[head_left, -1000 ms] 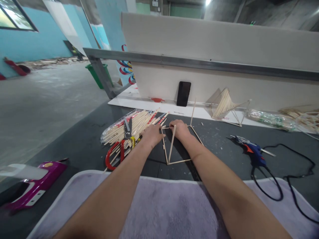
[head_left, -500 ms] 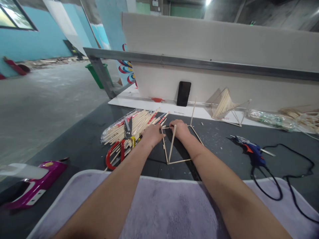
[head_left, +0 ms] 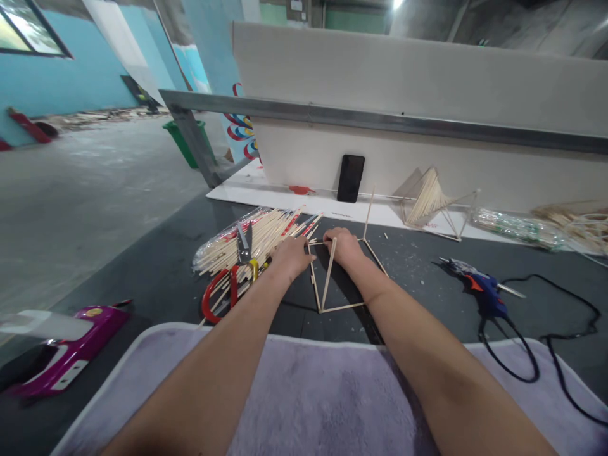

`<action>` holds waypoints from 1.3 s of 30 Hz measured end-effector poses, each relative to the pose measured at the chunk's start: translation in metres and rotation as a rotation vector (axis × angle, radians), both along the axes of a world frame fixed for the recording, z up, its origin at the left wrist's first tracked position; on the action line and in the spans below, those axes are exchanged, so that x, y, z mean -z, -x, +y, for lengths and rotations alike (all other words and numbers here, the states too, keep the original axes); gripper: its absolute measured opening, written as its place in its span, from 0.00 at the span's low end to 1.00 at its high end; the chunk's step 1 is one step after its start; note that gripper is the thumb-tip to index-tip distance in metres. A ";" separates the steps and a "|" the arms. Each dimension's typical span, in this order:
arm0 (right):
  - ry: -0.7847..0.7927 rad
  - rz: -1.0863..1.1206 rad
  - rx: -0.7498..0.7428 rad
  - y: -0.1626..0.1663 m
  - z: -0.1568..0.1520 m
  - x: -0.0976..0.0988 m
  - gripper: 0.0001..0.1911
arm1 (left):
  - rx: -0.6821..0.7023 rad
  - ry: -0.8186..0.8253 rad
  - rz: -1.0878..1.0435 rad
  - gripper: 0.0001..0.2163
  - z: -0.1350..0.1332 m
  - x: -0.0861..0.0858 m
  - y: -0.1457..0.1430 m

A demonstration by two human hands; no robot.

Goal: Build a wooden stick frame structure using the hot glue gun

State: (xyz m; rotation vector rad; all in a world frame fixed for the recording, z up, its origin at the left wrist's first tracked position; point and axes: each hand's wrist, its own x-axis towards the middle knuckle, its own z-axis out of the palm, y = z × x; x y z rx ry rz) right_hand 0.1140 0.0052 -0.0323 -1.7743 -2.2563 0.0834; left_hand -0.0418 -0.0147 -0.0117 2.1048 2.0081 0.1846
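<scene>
A frame of thin wooden sticks (head_left: 344,308) sits on the dark table, with a four-sided base and two sticks standing up from its corners. My left hand (head_left: 291,256) is closed at the frame's far left corner, its thumb lying near the left side stick. On the far side stick, my right hand (head_left: 346,248) has curled fingers pinching it close to my left hand. One upright stick (head_left: 329,273) rises from the near left corner, in front of my right hand. The fingertips of both hands are partly hidden.
Scissors (head_left: 232,285) lie on a plastic bag of loose sticks (head_left: 270,231) at left. A purple tool (head_left: 80,348) is further left. A blue glue gun (head_left: 484,291) with a black cord lies right. Behind stand a phone (head_left: 350,178) and a stick model (head_left: 430,199).
</scene>
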 end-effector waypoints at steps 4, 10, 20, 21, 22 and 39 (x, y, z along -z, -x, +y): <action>0.014 -0.001 0.000 0.000 -0.001 -0.002 0.11 | 0.001 -0.004 0.009 0.19 0.000 -0.001 0.000; 0.010 0.003 -0.012 -0.001 0.000 -0.002 0.10 | 0.005 0.004 0.007 0.19 -0.001 -0.002 0.000; 0.003 -0.014 -0.003 0.000 0.001 0.000 0.10 | -0.002 -0.003 0.000 0.19 -0.001 -0.002 0.000; 0.002 -0.011 -0.004 0.000 0.001 0.000 0.10 | -0.001 -0.003 -0.001 0.19 -0.002 -0.002 -0.001; 0.000 -0.008 -0.006 0.000 0.000 0.000 0.10 | 0.000 -0.005 -0.002 0.19 -0.002 -0.003 -0.001; 0.024 -0.026 -0.005 0.000 -0.001 -0.005 0.10 | 0.022 -0.005 0.015 0.19 0.000 -0.003 0.000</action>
